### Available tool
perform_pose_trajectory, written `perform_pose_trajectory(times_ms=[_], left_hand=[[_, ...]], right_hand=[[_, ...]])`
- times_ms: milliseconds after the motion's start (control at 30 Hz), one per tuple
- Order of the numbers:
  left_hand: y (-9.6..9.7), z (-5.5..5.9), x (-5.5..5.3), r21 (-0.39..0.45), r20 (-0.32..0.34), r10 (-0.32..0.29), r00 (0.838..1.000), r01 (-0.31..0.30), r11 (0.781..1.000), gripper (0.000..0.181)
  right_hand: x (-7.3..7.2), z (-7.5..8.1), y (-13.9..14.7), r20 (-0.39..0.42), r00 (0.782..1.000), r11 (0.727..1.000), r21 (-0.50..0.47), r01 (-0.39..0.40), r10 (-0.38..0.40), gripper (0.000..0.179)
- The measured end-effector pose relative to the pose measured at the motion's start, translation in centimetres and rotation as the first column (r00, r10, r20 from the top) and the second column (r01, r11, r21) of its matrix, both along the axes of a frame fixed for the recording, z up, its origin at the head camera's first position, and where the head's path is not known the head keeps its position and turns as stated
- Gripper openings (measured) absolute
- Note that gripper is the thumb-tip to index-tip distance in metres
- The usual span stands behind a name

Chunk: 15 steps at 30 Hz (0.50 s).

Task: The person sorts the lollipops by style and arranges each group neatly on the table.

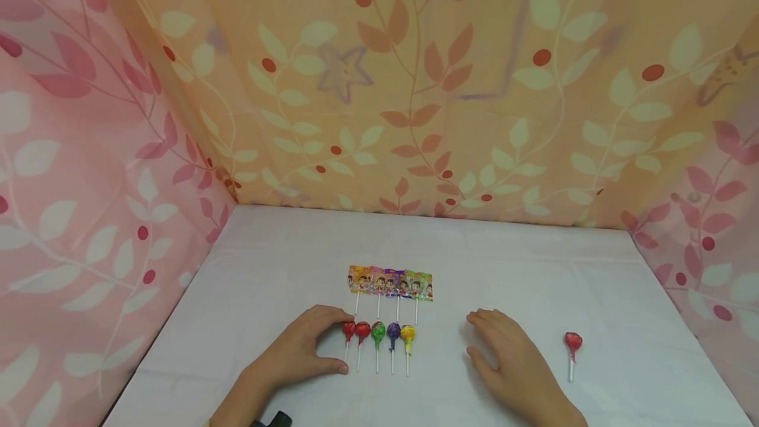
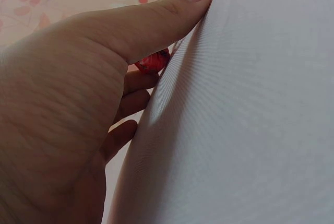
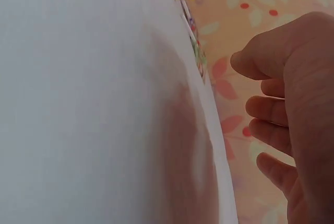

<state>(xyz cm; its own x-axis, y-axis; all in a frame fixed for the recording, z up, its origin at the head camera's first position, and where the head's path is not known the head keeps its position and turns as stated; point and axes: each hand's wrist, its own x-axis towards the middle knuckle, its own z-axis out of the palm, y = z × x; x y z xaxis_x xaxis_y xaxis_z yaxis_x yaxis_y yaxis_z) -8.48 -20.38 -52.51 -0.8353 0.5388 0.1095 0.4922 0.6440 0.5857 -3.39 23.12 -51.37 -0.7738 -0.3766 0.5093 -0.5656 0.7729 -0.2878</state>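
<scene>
My left hand (image 1: pixel 302 348) rests at the left end of a row of lollipops, fingertips right at the head of the leftmost red lollipop (image 1: pixel 348 329) and thumb tip beside the foot of its stick. In the left wrist view the red head (image 2: pixel 153 61) shows between thumb and fingers. Rightward in the row lie another red lollipop (image 1: pixel 362 330), a green one (image 1: pixel 378 331), a purple one (image 1: pixel 394 331) and a yellow one (image 1: pixel 408 333). My right hand (image 1: pixel 510 364) hovers right of the row, fingers relaxed and holding nothing.
Behind the row lie several flat-wrapped lollipops side by side, orange (image 1: pixel 359 279), pink (image 1: pixel 377 281), purple (image 1: pixel 396 283) and green (image 1: pixel 418 286). A lone red lollipop (image 1: pixel 572 341) lies at the far right of the white table (image 1: pixel 474 256). Floral curtains (image 1: pixel 415 84) enclose it.
</scene>
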Motion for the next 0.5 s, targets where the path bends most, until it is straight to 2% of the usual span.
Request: perform_pose_trajectory(times_ms=[300,500], left_hand=[[0.0,-0.2,-0.1,-0.008,0.007,-0.004,1.0,0.004,1.0,0.083],[0.0,0.0,0.0,0.028,-0.013,-0.017,1.0,0.017,0.999,0.084]], right_hand=[[0.6,0.1,2.7,0.002,1.0,0.999,-0.026,0.028,-0.028,0.062],[1.2,0.5,4.0,0.026,0.997,0.997,-0.043,0.067,-0.066,0.065]])
